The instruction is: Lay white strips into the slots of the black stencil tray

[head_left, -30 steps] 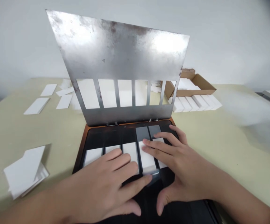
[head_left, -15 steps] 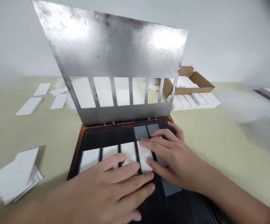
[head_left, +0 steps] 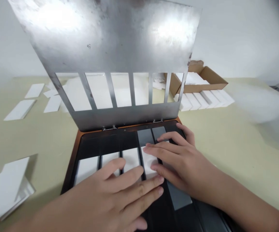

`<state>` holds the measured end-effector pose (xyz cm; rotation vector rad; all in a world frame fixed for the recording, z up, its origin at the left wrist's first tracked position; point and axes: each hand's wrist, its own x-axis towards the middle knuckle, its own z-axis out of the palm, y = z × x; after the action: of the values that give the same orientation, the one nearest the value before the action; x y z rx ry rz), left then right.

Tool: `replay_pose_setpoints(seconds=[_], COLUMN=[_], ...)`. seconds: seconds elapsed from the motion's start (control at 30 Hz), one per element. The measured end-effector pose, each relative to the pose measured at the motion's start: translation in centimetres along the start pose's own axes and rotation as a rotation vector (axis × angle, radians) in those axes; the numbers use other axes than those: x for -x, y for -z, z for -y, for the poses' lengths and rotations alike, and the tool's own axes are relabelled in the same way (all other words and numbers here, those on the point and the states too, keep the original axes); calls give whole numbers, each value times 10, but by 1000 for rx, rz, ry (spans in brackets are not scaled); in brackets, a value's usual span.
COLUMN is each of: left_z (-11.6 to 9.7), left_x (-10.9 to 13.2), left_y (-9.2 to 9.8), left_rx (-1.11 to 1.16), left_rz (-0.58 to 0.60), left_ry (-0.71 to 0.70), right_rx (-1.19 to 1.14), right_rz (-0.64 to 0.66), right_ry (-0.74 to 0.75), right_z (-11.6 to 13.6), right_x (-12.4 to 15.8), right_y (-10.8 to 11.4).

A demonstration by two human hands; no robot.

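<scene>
A black tray (head_left: 89,145) with slots lies in front of me, its metal lid (head_left: 120,48) with rectangular windows hinged upright behind it. White cards (head_left: 131,158) fill several slots side by side, and grey strips (head_left: 178,193) show in the slots to the right. My left hand (head_left: 115,193) lies flat across the lower part of the cards, fingers outstretched. My right hand (head_left: 180,158) rests with fingers spread on the white card (head_left: 149,156) at the right and the slot beside it. What lies under my palms is hidden.
A cardboard box (head_left: 210,79) of white cards stands at the back right, with a row of white card stacks (head_left: 205,100) before it. Loose white cards (head_left: 6,183) lie at the left front, and more cards (head_left: 20,109) at the left back.
The view has shifted closer, so the lid reaches past the top edge. My left fingertips have slid slightly right on the cards; my right hand stays nearly in place.
</scene>
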<state>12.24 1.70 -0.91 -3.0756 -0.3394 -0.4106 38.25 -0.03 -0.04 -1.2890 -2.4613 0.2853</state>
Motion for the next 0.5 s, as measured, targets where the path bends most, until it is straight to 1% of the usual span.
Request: replay_pose_setpoints(seconds=[0.07, 0.17, 0.27, 0.37, 0.5], left_z=[0, -1, -1, -1, 0], left_x=[-1, -2, -2, -1, 0], left_y=[-1, -1, 0, 1, 2], left_rx=[-6, -9, 8, 18, 12], left_rz=[3, 23, 6, 15, 16], left_ry=[-14, 3, 34, 47, 60], right_rx=[-1, -8, -27, -47, -47], right_rz=[-4, -4, 47, 114, 149], right_ry=[-4, -12, -13, -13, 22], right_z=[0, 0, 1, 0, -3], right_x=[-1, -1, 0, 2, 3], right_y=[-1, 0, 5, 11, 16])
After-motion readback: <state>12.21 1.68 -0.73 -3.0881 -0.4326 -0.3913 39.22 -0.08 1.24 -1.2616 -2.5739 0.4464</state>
